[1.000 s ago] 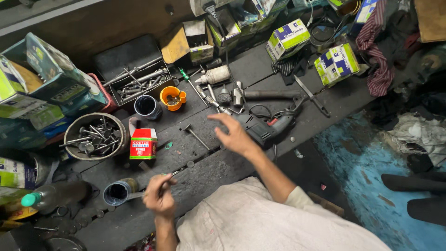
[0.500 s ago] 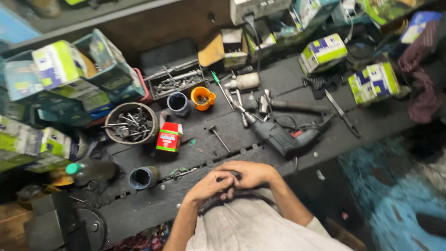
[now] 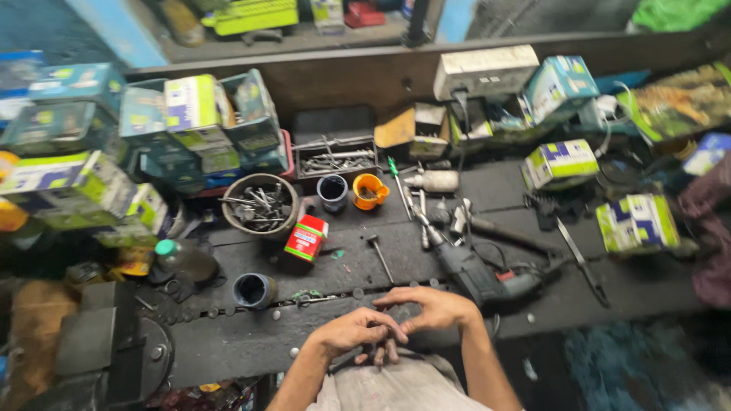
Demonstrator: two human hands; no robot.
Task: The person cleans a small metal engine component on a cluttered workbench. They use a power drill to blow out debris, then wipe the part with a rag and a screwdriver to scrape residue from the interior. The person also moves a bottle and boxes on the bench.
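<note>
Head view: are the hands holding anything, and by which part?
It cannot be told. The left hand and right hand meet fingertip to fingertip at the near bench edge; anything pinched between them is hidden.

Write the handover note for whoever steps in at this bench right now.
Left hand and right hand meet at the near bench edge, fingers interlaced around something too small to identify.
Power drill lies just beyond the right hand, untouched.
Red tin, orange cup and bowl of screws sit farther back.
Nothing visibly finished; tools lie loose.
</note>
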